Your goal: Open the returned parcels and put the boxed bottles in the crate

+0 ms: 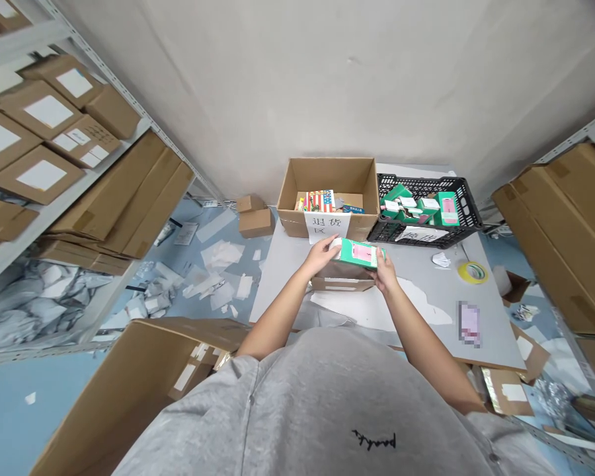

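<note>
Both my hands grip a small green and white box (357, 252) with a pink panel on its face. My left hand (322, 254) is closed on its left end, and my right hand (385, 271) on its right end. Just beneath it lies a brown cardboard box (341, 285), partly covered by the green box. Behind my hands stand a large open cardboard carton (287, 221) with a paper sign on its front, holding colourful packets, and a black plastic crate (469, 205) with several similar green and white boxes in it.
On the grey table (277, 277) at right are a yellow tape roll (473, 272), crumpled paper (441, 260) and a blurred-out item (469, 324). Loaded shelves (129, 142) rise at left. A big open carton (129, 390) stands at lower left; paper scraps (223, 254) litter the floor.
</note>
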`<action>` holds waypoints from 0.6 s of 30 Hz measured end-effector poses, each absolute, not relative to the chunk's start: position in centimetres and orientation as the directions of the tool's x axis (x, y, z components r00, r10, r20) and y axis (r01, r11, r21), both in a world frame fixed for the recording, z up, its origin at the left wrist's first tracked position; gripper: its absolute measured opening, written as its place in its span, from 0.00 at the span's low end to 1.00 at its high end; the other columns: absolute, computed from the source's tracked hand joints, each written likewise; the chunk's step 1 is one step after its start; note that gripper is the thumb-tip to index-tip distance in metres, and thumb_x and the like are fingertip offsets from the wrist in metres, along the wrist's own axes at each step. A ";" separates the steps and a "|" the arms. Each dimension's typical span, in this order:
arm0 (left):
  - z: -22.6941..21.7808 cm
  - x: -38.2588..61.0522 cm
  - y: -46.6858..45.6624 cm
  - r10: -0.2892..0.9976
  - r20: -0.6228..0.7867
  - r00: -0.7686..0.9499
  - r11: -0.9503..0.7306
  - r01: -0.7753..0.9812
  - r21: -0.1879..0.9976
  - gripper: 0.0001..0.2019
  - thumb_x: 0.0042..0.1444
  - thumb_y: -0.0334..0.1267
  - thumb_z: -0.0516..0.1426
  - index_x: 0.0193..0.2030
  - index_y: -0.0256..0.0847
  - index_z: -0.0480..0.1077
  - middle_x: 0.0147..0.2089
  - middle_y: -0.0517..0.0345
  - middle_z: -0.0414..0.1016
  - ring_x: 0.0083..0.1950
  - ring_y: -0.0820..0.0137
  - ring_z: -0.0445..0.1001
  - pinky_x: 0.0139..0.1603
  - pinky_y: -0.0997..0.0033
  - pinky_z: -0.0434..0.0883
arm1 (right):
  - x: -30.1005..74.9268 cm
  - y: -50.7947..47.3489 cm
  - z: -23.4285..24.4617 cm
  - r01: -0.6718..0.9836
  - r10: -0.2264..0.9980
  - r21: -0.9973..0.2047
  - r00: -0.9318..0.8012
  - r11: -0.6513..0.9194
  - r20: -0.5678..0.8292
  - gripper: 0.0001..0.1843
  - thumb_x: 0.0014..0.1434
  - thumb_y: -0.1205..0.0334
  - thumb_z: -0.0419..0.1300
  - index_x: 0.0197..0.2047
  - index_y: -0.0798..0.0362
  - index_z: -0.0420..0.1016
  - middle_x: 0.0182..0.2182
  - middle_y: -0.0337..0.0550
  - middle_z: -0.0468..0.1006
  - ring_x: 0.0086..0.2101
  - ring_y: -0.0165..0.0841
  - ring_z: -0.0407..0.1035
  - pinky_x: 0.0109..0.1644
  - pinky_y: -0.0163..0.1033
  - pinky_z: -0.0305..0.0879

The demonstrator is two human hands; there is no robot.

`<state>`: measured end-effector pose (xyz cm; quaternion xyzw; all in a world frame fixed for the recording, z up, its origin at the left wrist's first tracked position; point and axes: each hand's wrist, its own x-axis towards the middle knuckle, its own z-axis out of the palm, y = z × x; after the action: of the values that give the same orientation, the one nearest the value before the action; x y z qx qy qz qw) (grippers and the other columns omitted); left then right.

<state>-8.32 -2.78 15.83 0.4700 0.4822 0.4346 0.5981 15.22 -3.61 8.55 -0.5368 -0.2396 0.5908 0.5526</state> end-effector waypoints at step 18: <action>16.1 -8.1 -2.7 0.971 0.234 -0.046 -0.203 0.349 0.915 0.21 0.66 0.36 0.57 0.65 0.46 0.68 0.58 0.48 0.75 0.61 0.57 0.73 0.65 0.58 0.67 | 17.7 -4.6 7.3 -0.452 0.891 -0.845 0.199 -0.286 -0.408 0.22 0.63 0.38 0.64 0.53 0.41 0.71 0.51 0.39 0.83 0.46 0.37 0.80 0.48 0.55 0.82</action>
<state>-8.09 -2.68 16.11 0.6097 0.5414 0.4795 0.3243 17.70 -4.62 7.30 -0.5334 -0.2056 0.5985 0.5612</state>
